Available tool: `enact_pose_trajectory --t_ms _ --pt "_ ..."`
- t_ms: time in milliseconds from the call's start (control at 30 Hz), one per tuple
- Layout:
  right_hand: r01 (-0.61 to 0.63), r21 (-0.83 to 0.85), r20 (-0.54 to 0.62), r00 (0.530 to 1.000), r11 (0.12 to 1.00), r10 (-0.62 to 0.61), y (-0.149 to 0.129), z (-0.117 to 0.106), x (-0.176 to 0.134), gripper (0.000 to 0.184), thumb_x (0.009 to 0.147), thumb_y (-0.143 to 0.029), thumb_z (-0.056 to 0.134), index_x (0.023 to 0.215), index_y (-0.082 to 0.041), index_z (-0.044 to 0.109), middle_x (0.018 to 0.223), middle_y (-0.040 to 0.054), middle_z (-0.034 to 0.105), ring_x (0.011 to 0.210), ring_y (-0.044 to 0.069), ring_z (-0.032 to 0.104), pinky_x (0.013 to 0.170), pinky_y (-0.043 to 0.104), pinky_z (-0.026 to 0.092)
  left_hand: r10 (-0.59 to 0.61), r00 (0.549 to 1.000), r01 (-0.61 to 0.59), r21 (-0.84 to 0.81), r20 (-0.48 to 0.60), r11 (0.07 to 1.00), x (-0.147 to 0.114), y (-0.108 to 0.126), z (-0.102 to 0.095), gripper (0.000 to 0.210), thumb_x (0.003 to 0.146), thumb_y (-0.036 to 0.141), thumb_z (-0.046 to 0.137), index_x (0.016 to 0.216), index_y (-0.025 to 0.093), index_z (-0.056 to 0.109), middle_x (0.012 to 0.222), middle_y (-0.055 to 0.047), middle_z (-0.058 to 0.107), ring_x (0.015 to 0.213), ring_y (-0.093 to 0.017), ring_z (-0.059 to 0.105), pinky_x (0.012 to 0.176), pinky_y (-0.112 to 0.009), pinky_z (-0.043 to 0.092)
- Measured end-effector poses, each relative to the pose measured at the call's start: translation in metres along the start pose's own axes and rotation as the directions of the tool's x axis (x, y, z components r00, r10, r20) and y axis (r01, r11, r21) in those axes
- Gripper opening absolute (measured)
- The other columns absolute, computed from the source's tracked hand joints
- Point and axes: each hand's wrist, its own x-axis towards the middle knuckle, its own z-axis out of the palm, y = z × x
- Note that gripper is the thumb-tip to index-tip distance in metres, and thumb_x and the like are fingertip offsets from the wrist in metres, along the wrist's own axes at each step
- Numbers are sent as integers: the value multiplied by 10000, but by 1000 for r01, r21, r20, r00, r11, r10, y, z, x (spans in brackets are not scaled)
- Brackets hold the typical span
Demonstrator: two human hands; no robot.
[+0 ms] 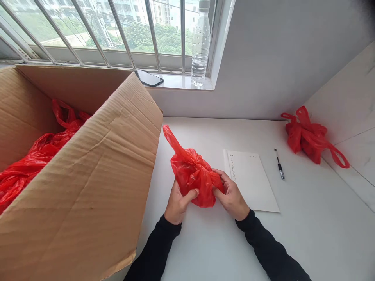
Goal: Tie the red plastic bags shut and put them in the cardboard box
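Observation:
A knotted red plastic bag (193, 175) is held above the white table (202, 249), in front of me. My left hand (179, 201) cups its lower left side, thumb pressed on the front. On the right side my right hand (231, 195) pinches the bag between thumb and fingers. One loop handle sticks up toward the upper left. Whatever is inside the bag is hidden by the plastic.
At left stands a large open cardboard box (96, 175) with red plastic bags (43, 152) inside. Right of my hands lie a notebook (253, 179) and a pen (279, 164). Another tied red bag (310, 136) rests by the wall. The windowsill holds a phone (149, 78) and bottle (200, 47).

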Motion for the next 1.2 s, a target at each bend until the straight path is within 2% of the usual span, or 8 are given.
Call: enact_pose_trajectory --t_ms 133,367,600,733,900,967,1067,1200 --pt "21 7 -53 998 1000 -21 -1 -6 3 354 957 -383 556 1287 -259 537 1301 78 592 1222 249 561 1016 404 507 -8 999 6 24 47 1000 -2 -2 4 680 704 194 810 1318 230 520 1263 -99 657 1186 -312 615 1023 -468 494" --pt "-65 -4 47 997 998 65 -3 -2 -2 720 883 -373 700 1478 -305 299 1121 46 648 984 215 661 933 407 551 37 999 -39 55 24 998 0 1 3 625 769 216 780 1332 265 512 1341 -87 616 1238 -295 589 1017 -422 502" --pt "3 3 -25 1000 1000 -3 -3 -4 2 460 943 -326 594 1379 -279 457 1369 49 565 1255 217 540 1099 371 423 59 998 -59 86 -6 995 1 1 6 482 825 222 734 1272 242 556 1236 -64 647 1193 -252 589 1017 -363 473" --pt "10 -1 -10 1000 1000 -10 0 -6 2 314 952 -308 560 1263 -277 534 1238 35 622 1088 200 602 976 333 484 51 999 -51 72 4 996 -2 3 3 418 820 186 707 1216 235 582 1191 -60 659 1133 -250 612 1006 -375 474" --pt "11 17 44 999 1000 -12 -1 -8 -1 208 908 -284 615 1113 -274 585 999 -1 649 843 167 595 798 286 499 51 998 -51 13 25 999 -6 6 4 461 826 279 735 1254 207 580 1229 -100 664 1164 -283 609 1023 -415 474" --pt "-3 41 85 996 999 -1 -4 -8 -2 270 899 -324 628 1160 -283 569 1018 7 649 845 175 600 803 301 503 49 999 -49 -12 -18 999 -4 4 4 425 824 282 745 1215 199 600 1189 -90 684 1141 -266 624 1002 -378 482" --pt "-26 161 150 989 987 1 -11 -6 -3 523 876 -477 640 1342 -313 468 1250 53 600 1053 246 598 942 390 491 37 996 -41 -51 -77 998 -2 2 2 333 841 272 728 1148 202 618 1114 -60 707 1063 -223 651 934 -314 498" --pt "-138 349 124 987 927 100 -11 -4 -6 571 962 -632 416 1433 -309 415 1336 101 572 1192 294 557 985 440 471 20 999 -22 -76 -26 997 -7 5 4 254 861 263 694 1099 205 625 1050 -48 727 976 -197 670 899 -307 505"
